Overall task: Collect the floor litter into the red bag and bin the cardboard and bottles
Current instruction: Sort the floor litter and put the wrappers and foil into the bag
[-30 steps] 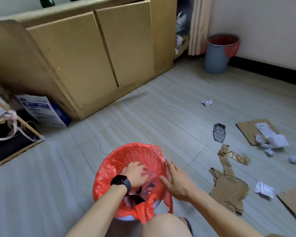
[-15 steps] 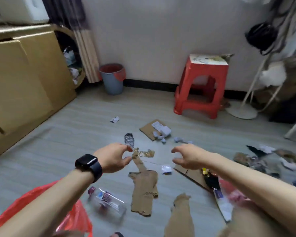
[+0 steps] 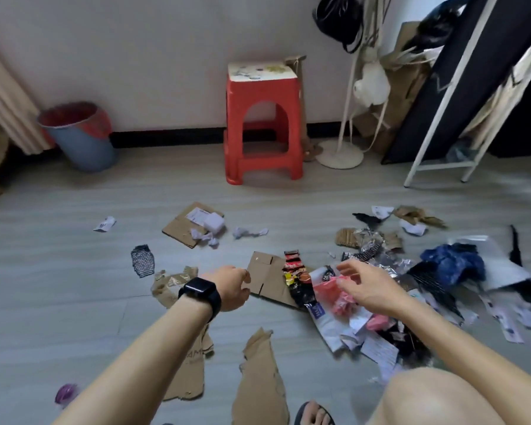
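Observation:
Litter is spread over the grey floor. My left hand (image 3: 231,287), with a black watch on the wrist, hovers with loosely curled fingers over a flat cardboard piece (image 3: 265,279) and holds nothing. My right hand (image 3: 367,286) has its fingers spread above a crumpled pink plastic scrap (image 3: 333,292), beside a black-and-red snack wrapper (image 3: 298,282). Torn cardboard strips (image 3: 261,384) lie near my knee. A pink-capped bottle end (image 3: 66,393) shows by my left forearm, mostly hidden. The blue bin (image 3: 82,145) with a red liner stands at the far left wall. The red bag is out of view.
A red stool (image 3: 264,127) stands against the back wall, with a white stand base (image 3: 339,154) and a leaning black board (image 3: 460,78) to its right. More litter: a cardboard sheet with papers (image 3: 183,230), black mesh (image 3: 142,260), a blue bag (image 3: 452,263), foil and paper scraps.
Both hands have come out of the red bag and moved forward over the litter pile. The view has swung right, so the bag and the cabinet are gone from sight.

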The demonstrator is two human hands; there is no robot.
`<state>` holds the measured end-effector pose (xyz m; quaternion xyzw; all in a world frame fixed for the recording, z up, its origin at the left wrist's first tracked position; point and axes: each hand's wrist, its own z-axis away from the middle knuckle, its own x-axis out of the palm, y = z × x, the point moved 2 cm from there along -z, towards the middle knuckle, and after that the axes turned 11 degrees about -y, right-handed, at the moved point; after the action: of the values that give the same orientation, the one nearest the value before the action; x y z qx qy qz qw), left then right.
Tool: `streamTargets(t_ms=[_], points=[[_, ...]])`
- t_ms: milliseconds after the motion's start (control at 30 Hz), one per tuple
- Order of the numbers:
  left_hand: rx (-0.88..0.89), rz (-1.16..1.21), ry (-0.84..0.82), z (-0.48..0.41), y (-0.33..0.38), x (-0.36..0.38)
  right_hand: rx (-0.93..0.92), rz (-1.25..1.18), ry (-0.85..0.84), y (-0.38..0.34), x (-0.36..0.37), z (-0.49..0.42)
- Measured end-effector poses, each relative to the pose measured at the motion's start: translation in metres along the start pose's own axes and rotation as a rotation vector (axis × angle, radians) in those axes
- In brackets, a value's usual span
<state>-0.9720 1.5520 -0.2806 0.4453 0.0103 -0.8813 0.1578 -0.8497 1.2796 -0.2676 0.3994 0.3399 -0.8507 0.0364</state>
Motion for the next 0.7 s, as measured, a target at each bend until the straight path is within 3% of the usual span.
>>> streamTargets(t_ms=[167,300,600,700], points=[[-0.099,0.091,-0.177,-0.058,-0.034,0.070,0.042,0.045,-0.091,0.038,0.041,-0.047],[-0.142,0.151,-0.221,-0.093,-0.052,0.106,0.085,0.093,-0.150,0.058,0.070,-0.094],[-0.280,0.369,-0.122,-0.181,-0.101,0.157,0.040,0.392,-0.092,0.072,0.104,-0.210],[-0.315,0.422,-0.053,-0.214,-0.113,0.161,0.093,0.493,-0.157,0.074,0.112,-0.242]])
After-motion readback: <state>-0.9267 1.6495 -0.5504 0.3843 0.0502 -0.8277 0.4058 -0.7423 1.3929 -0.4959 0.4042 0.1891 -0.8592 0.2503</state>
